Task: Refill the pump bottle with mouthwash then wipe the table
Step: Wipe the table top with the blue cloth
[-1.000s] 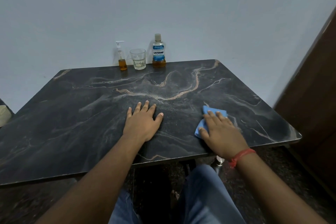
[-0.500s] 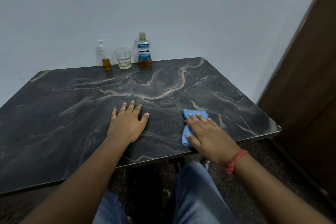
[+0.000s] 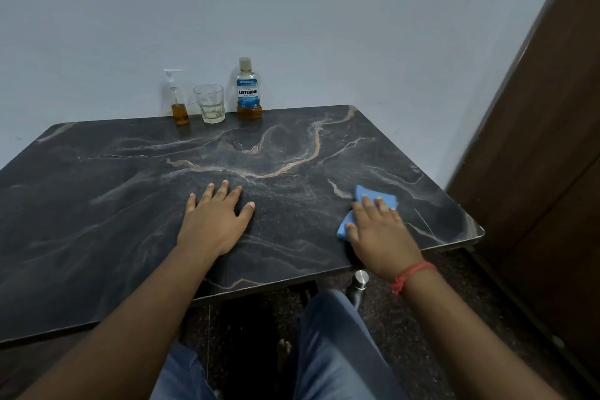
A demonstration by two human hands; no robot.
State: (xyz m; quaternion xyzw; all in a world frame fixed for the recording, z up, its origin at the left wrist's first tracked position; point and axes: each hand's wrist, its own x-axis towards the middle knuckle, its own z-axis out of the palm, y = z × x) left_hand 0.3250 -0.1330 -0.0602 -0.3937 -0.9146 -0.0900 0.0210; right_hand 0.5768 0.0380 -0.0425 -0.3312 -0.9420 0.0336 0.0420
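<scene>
The right hand (image 3: 380, 234) presses a blue cloth (image 3: 373, 204) flat on the counter (image 3: 97, 204), grip released, fingers straight; the left hand (image 3: 214, 221) rests flat well beside it.

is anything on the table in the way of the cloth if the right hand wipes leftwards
Yes: the left hand lies flat on the table, directly left of the blue cloth under the right hand. The pump bottle, glass and mouthwash bottle stand at the far edge, out of that path.
</scene>
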